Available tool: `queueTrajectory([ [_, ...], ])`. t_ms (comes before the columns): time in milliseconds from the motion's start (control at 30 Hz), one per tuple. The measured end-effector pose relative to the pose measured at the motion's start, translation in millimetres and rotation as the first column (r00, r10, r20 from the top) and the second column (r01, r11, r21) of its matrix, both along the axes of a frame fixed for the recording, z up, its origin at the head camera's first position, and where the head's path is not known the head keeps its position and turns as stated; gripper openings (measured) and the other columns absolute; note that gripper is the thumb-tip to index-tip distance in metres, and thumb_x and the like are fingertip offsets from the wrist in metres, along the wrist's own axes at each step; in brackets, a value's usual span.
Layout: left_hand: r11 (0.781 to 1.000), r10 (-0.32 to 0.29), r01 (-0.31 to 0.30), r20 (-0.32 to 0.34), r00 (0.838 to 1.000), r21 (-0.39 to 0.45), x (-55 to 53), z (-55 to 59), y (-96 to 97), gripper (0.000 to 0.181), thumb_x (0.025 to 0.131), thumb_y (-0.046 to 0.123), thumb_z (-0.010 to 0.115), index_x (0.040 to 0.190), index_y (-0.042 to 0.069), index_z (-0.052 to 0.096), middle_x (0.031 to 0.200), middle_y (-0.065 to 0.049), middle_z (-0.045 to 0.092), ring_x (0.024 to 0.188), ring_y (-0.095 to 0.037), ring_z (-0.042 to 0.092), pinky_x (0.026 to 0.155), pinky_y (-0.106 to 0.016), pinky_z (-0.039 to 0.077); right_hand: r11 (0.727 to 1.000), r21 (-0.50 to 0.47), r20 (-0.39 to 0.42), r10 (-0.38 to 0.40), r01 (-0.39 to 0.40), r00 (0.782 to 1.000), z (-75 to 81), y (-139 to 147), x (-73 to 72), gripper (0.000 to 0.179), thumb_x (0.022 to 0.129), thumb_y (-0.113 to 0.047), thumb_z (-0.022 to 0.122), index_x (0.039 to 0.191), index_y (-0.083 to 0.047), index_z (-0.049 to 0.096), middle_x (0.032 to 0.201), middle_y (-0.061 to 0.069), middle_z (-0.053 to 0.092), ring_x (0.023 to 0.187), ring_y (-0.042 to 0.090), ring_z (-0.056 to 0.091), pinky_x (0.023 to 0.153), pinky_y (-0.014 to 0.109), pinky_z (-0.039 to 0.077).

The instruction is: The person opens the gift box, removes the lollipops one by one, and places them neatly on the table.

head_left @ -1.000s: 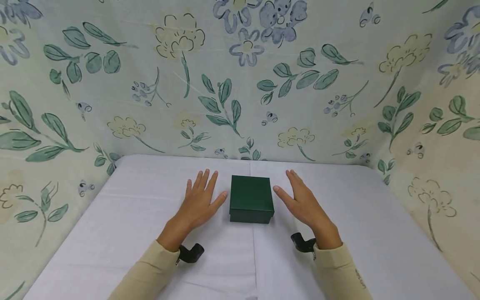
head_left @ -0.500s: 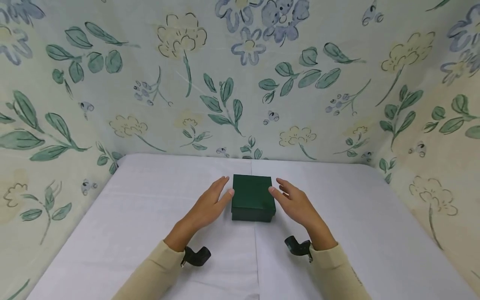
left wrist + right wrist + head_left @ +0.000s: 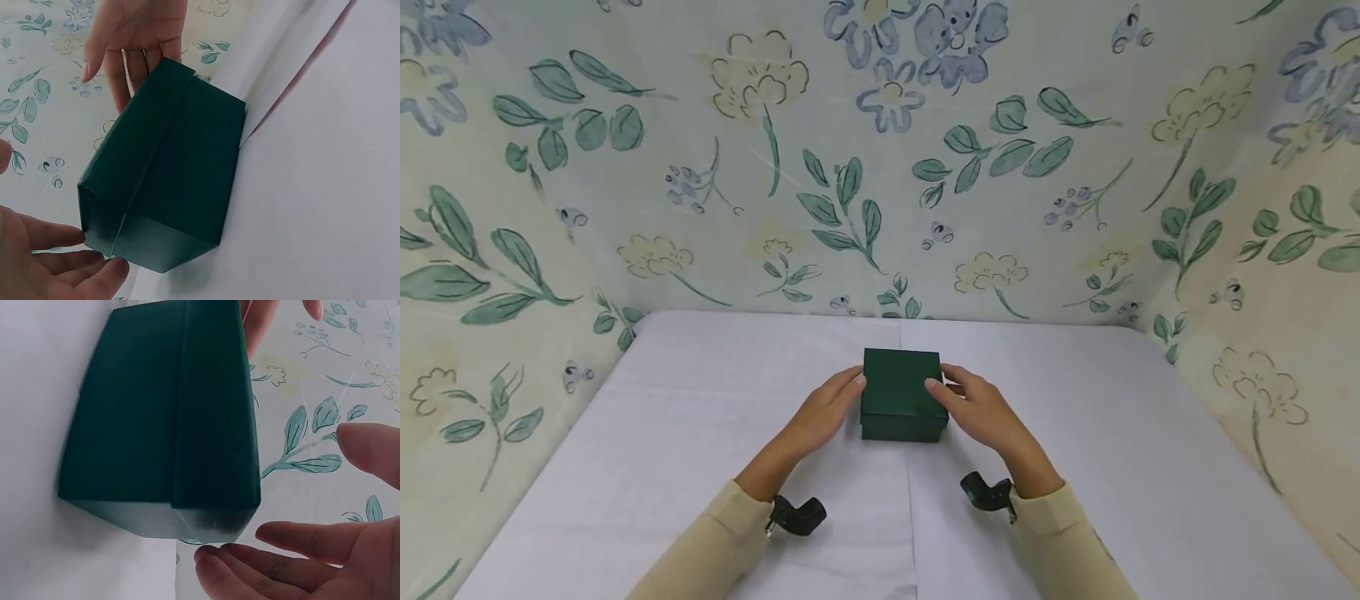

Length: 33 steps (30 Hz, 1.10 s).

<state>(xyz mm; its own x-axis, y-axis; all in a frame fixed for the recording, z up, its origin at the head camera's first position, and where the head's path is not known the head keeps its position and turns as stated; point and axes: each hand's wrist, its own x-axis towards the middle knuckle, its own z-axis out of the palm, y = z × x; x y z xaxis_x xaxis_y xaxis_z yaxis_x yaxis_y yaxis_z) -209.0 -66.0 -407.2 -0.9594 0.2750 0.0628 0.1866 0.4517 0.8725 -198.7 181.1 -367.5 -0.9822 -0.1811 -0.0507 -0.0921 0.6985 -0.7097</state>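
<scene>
A dark green lidded box (image 3: 901, 383) stands on the white-covered table, its lid on. My left hand (image 3: 816, 421) is at the box's left side; in the left wrist view its fingertips (image 3: 112, 265) touch the side wall around the lid seam. At the opposite side is my right hand (image 3: 985, 412), fingers extended, thumb over the lid's edge in the head view. From the right wrist, the fingers (image 3: 300, 540) appear at or just beside the box wall, with the thumb apart from it; contact there is hard to tell. Neither hand curls round the box.
White cloth covers the table (image 3: 715, 375), with a fold line down its middle. Floral fabric (image 3: 850, 167) hangs behind and along both sides. Black wrist-worn cameras (image 3: 799, 516) stick out inward from both cuffs.
Both hands have moved inward from either side of the box to its side walls, and their spread fingers have drawn together. The box stays in place.
</scene>
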Motion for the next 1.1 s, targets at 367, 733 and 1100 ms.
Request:
queueTrajectory([
  [367, 0.996, -0.041, 0.036, 0.062, 0.997, 0.076, 0.8, 1.2, 5.8, 0.066, 0.1, 0.054, 0.03, 0.151, 0.012, 0.031, 0.154, -0.005, 0.033, 0.137, -0.026, 0.038, 0.111, -0.045, 0.032, 1.0, 0.009, -0.027, 0.025, -0.025, 0.999, -1.2, -0.7, 0.0, 0.074, 0.095, -0.055, 0.047, 0.148, -0.006, 0.034, 0.15, 0.017, 0.038, 0.13, 0.036, 0.046, 0.099, 0.054, 0.044],
  [733, 0.987, -0.054, 0.041, 0.078, 0.996, 0.152, 7.0, 0.0, 2.1, 0.061, 0.102, 0.047, 0.031, 0.15, 0.01, 0.034, 0.154, -0.005, 0.034, 0.137, -0.023, 0.038, 0.108, -0.039, 0.037, 1.0, 0.006, -0.036, 0.025, -0.025, 0.999, -4.2, -5.6, 2.7, 0.068, 0.095, -0.051, 0.05, 0.148, -0.009, 0.036, 0.148, 0.017, 0.041, 0.129, 0.036, 0.047, 0.097, 0.054, 0.046],
  [1100, 0.988, -0.045, 0.038, 0.05, 0.998, 0.147, 5.6, 3.6, 2.6, 0.066, 0.101, 0.051, 0.031, 0.15, 0.007, 0.032, 0.154, -0.007, 0.033, 0.137, -0.023, 0.038, 0.107, -0.038, 0.038, 1.0, 0.004, -0.08, 0.029, -0.029, 0.996, -0.5, -5.2, 1.6, 0.069, 0.095, -0.053, 0.049, 0.147, -0.011, 0.036, 0.146, 0.019, 0.043, 0.127, 0.037, 0.048, 0.095, 0.055, 0.047],
])
